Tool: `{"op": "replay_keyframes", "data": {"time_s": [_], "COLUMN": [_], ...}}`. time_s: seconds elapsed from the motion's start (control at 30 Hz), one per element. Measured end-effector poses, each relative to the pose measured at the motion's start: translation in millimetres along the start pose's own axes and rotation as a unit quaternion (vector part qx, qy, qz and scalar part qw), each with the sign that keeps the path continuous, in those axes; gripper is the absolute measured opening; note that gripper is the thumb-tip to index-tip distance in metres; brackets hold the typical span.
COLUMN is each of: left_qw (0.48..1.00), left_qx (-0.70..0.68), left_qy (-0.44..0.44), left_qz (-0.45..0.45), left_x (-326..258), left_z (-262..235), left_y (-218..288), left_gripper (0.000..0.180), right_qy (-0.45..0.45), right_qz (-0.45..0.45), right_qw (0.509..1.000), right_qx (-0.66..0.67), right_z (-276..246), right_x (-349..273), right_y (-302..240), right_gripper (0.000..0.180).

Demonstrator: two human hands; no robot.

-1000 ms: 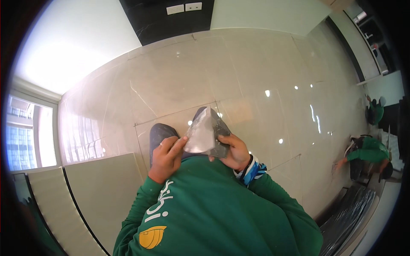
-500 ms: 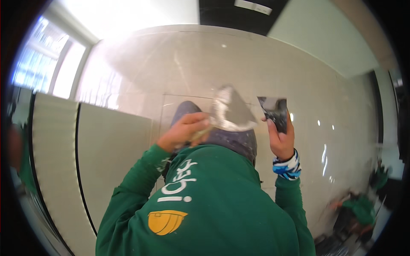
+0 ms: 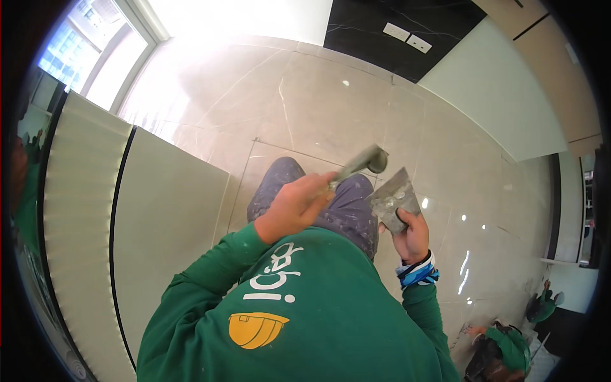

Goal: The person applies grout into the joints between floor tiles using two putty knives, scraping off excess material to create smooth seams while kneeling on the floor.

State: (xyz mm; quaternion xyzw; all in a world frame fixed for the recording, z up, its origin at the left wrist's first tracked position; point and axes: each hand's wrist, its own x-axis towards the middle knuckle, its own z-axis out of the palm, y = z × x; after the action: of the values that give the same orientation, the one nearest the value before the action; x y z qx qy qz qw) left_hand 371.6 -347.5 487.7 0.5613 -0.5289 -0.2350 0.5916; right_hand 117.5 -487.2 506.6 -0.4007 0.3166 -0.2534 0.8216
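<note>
My left hand [image 3: 296,204] is closed around a wide putty knife [image 3: 351,167], held above my knees. The knife is tilted so that its blade shows almost edge-on, with a rounded grey-green lump at its far end; its handle is hidden in my fist. To the right, my right hand [image 3: 412,237] grips a metal scraper [image 3: 396,198], thumb pressed on the blade's face. Pale grey smears cover that blade, which points up and left. The two tools are close but apart.
Glossy beige floor tiles [image 3: 248,89] lie below my legs. Pale panels [image 3: 172,210] stand close on the left, beside a bright window [image 3: 83,44]. Ahead is a black wall panel [image 3: 382,57] with sockets. Another person in green [image 3: 509,347] crouches at lower right.
The putty knife in my left hand has turned from showing its broad blade to nearly edge-on. The scraper has shifted left and tilted, bringing the two tools closer. The view has swung somewhat.
</note>
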Motion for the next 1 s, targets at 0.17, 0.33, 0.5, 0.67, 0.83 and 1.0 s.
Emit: {"op": "replay_keyframes", "data": {"time_s": [0.17,0.33,0.5,0.67,0.83,1.0], "left_qw": [0.96,0.947,0.978,0.832,0.822,0.841], "left_qx": [0.215,0.288,0.007,-0.35,-0.391,-0.398], "left_qy": [-0.1,-0.137,-0.151,-0.219,-0.203,-0.177], "left_qz": [0.147,0.042,-0.141,-0.37,-0.362,-0.321], "left_x": [13,-3,1,13,13,17], "left_z": [18,-14,-25,-26,-32,-37], "left_y": [10,-14,-20,-1,6,15], "left_gripper": [0.052,0.05,0.031,0.032,0.034,0.036], "right_qy": [-0.026,-0.049,-0.047,-0.044,-0.114,-0.064], "right_qz": [0.023,0.019,-0.128,-0.24,-0.254,-0.151], "right_qw": [0.962,0.964,0.991,0.886,0.754,0.807], "right_qx": [0.27,0.26,0.0,-0.395,-0.595,-0.567], "right_z": [5,26,14,20,22,-38], "right_x": [2,10,10,17,28,20], "right_y": [5,-5,-22,-33,-44,-39], "right_gripper": [0.045,0.044,0.044,0.065,0.09,0.07]}}
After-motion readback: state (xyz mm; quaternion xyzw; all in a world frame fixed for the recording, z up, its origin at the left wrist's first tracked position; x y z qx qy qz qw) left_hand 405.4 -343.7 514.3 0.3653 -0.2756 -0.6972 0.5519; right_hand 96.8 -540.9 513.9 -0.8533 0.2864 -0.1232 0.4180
